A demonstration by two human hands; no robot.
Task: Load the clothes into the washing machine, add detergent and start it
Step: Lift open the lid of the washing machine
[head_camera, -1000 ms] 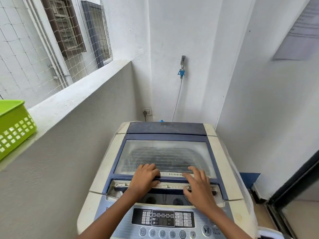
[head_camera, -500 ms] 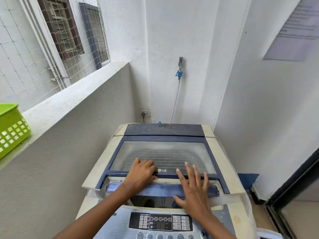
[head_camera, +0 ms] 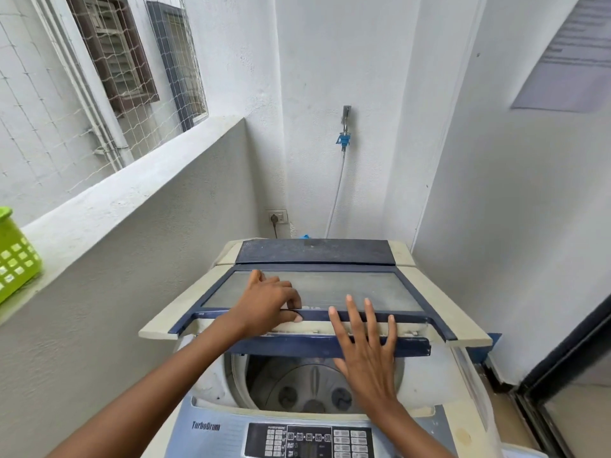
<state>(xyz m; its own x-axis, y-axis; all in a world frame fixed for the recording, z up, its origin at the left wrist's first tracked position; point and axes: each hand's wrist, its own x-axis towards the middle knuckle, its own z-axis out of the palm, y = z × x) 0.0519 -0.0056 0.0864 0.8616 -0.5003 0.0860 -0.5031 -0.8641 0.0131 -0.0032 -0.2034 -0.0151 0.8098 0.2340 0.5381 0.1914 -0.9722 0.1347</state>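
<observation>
A top-loading washing machine [head_camera: 206, 383] fills a narrow white alcove. Its blue-framed glass lid [head_camera: 330, 289] is partly raised and folding, showing the grey drum [head_camera: 297, 381] below. A control panel [head_camera: 310, 441] sits nearest the viewer. A green basket [head_camera: 16, 259] rests on the ledge [head_camera: 132, 193] at left. The left hand [head_camera: 264, 302] grips the lid's front edge. The right hand [head_camera: 367, 358], fingers straight and spread, lies flat against that edge.

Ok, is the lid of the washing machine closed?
No, the lid is up at its front edge, the left hand grips it, and the drum shows beneath.
</observation>
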